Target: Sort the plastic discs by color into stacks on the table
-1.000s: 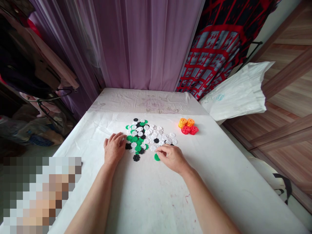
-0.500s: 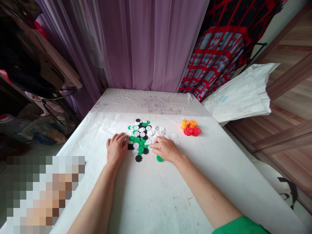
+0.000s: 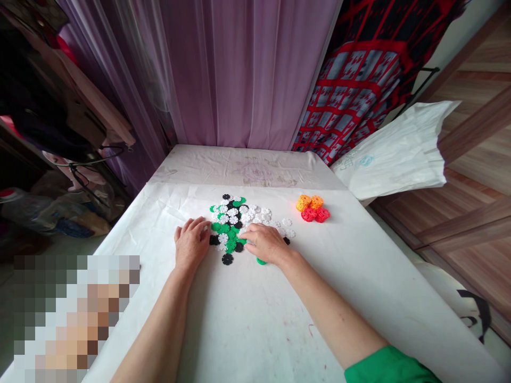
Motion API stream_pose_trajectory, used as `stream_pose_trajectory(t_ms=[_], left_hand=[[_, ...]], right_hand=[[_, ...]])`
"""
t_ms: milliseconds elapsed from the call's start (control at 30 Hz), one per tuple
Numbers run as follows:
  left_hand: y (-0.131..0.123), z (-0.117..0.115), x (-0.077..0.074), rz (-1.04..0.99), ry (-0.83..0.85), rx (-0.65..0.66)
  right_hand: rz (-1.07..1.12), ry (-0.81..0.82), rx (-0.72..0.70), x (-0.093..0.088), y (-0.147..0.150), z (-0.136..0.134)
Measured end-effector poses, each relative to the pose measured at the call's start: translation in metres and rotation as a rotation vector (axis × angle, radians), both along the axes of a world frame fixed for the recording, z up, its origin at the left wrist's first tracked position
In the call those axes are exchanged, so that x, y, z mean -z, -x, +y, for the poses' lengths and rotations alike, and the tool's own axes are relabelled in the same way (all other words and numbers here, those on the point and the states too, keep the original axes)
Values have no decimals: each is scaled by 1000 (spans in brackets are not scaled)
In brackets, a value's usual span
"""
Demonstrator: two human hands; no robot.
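Flat snowflake-shaped plastic discs lie in a loose pile (image 3: 239, 221) of white, green and black on the white sheet. My left hand (image 3: 191, 243) rests palm down against the pile's left edge, its fingertips touching the discs and holding none. My right hand (image 3: 265, 243) lies over the pile's lower right part, covering some white discs. Its fingers look flat, with no disc visibly held. A green disc (image 3: 261, 261) pokes out just below that hand. A black disc (image 3: 227, 259) sits between my hands at the pile's lower edge. A green sleeve (image 3: 387, 367) covers my upper right arm.
Short stacks of orange discs (image 3: 309, 202) and red discs (image 3: 315, 214) stand beyond the pile on the sheet-covered table (image 3: 247, 330). A white plastic bag (image 3: 395, 154) lies past the far right corner. A purple curtain (image 3: 239, 69) hangs behind; a pixelated patch covers the lower left.
My right hand has slid left and onto the pile, now covering more white discs and most of the green disc. My left hand has barely moved. The green sleeve has come into view.
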State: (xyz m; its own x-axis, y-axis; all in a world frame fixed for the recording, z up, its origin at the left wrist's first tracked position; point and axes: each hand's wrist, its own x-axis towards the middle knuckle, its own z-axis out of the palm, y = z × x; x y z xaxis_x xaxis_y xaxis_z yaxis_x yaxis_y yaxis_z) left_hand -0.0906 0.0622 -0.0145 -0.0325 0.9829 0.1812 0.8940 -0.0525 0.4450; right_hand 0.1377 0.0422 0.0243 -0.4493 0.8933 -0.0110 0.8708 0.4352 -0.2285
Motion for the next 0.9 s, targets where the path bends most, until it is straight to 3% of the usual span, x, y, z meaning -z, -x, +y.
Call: stream_pose_trajectory(t_ms=[133,367,700,900], left_hand=[[0,0,0,5,-2,-3],[0,0,1,8,5,3],[0,-1,2,3,-3,-6],[2,0,5,12,-13,-4]], right_hand=[[-26,6,42,2,-7,1],[-42,64,-24,-4,-1,5],[71,185,26,4,-1,19],[243,150,245,-10,-28,0]])
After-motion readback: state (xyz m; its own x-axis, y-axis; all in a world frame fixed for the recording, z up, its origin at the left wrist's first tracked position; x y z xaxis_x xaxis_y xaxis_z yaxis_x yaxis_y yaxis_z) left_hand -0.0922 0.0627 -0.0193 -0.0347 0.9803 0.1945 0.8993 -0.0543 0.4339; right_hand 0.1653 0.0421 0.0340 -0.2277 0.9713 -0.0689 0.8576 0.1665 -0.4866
